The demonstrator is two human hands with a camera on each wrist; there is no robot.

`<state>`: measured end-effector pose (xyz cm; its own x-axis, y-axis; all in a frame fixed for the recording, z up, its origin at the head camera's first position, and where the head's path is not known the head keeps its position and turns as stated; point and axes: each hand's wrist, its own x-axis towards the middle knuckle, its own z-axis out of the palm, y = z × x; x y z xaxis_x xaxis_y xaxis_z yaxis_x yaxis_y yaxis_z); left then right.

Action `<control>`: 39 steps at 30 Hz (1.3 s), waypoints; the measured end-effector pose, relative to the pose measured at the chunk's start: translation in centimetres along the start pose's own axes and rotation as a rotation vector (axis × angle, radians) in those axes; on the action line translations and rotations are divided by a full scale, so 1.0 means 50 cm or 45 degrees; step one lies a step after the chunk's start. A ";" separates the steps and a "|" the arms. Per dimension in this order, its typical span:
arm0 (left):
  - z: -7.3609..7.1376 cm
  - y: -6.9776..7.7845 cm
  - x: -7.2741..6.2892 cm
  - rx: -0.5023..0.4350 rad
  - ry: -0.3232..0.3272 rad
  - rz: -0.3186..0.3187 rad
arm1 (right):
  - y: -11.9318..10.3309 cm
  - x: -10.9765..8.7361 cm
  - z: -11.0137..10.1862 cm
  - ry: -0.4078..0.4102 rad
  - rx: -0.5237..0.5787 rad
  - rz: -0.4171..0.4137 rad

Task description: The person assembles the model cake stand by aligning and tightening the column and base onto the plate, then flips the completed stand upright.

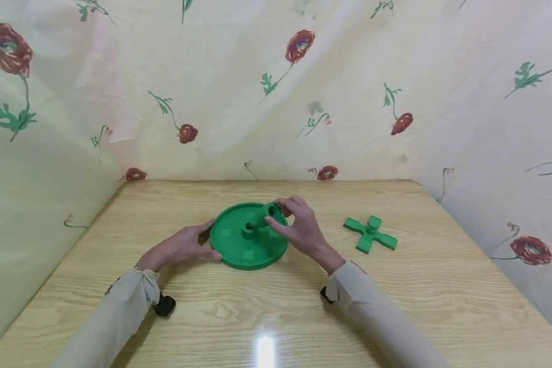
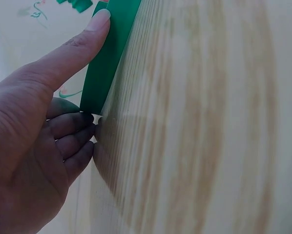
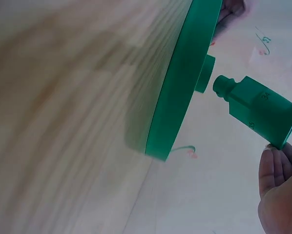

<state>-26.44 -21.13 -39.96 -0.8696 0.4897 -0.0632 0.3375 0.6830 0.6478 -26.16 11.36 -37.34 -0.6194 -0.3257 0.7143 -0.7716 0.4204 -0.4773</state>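
A round green base (image 1: 232,244) with a low rim and a raised socket (image 1: 248,230) at its centre lies on the table. My left hand (image 1: 188,245) holds its left edge. In the left wrist view, the thumb (image 2: 82,41) presses on the side wall, with the fingers curled at the edge. My right hand (image 1: 303,230) pinches a hollow green post (image 3: 263,109) by its wide, open end. The post is tilted above the base, its narrow peg (image 3: 224,87) pointing at the socket with a small gap between them in the right wrist view. Small numbers mark its side.
A green cross-shaped piece (image 1: 370,234) with a raised stub at its middle lies on the wooden table (image 1: 239,312), right of the base. Floral cloth (image 1: 239,92) hangs behind and along both sides.
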 end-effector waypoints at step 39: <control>-0.001 -0.001 0.000 0.011 -0.011 0.004 | -0.025 0.073 0.061 -0.237 -0.116 0.268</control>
<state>-26.48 -21.19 -39.96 -0.8652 0.4968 -0.0679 0.3436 0.6860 0.6414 -27.91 7.06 -35.73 -0.7867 -0.3699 0.4943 -0.6126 0.5668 -0.5509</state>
